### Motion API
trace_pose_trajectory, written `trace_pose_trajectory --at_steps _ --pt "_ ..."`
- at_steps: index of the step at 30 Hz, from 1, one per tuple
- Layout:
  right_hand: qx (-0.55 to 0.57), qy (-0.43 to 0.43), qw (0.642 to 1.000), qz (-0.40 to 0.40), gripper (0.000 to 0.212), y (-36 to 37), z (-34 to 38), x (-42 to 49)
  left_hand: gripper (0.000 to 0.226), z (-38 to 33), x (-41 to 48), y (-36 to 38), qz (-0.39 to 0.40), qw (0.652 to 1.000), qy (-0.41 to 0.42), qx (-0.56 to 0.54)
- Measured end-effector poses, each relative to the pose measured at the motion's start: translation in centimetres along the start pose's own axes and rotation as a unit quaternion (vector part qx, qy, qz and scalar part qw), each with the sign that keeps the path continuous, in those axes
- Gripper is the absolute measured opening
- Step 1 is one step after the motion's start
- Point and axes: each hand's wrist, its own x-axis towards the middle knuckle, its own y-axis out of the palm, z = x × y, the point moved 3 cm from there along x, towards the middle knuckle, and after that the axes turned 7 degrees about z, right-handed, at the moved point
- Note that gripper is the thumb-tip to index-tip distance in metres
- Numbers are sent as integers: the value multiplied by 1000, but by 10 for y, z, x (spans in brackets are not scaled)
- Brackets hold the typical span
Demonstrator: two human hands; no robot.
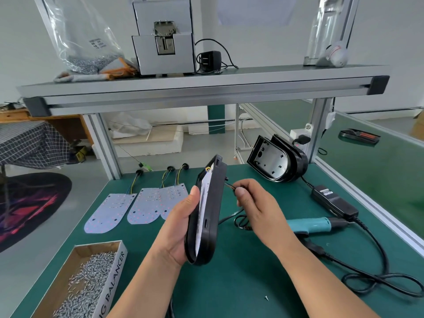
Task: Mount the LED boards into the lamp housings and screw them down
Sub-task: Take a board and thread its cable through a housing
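Where the green worktop [229,283] reached its near left corner, one open cardboard box [114,278] sat full of small silver screws. Behind it, three LED boards [144,207] lay flat side by side, their edges lapping a little, with board wires [134,183] running back to the far edge. Next came the left hand [181,228], its fingers and thumb wrapped round one black lamp housing [206,226], holding it up on its edge above the middle of the worktop. One white board [203,203] sat inside that housing. Just right of it, the right hand [257,207] pinched a few thin coloured wires [230,186] between thumb and fingers, close to the housing's back. Bare green room lay below both arms, with one lone screw [266,297] there. Farther right, another black housing [275,161] leaned at the back by a metal post. One black power box [332,200], one teal screwdriver [314,226] and one long looping black cable [378,281] crowded the right side, near the metal rail along that edge.
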Motion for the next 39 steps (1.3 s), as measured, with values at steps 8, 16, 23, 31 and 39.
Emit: trace_pose_trajectory --at_steps 8,16,23,31,39 --pt "182 25 983 -27 23 3 0 0 37 -1 7 -12 -26 996 -54 -63" --pt "152 25 987 -54 22 -5 5 -1 17 -2 8 -18 -60 988 10 144" --pt "173 34 981 -79 29 -7 4 0 84 -8 -4 -6 -50 963 124 233" --pt "61 -47 994 -71 29 6 18 -6 73 -31 -29 20 -11 761 303 573" --pt "52 -32 994 -91 25 -3 22 -7 44 -35 -22 -2 -96 825 282 480"
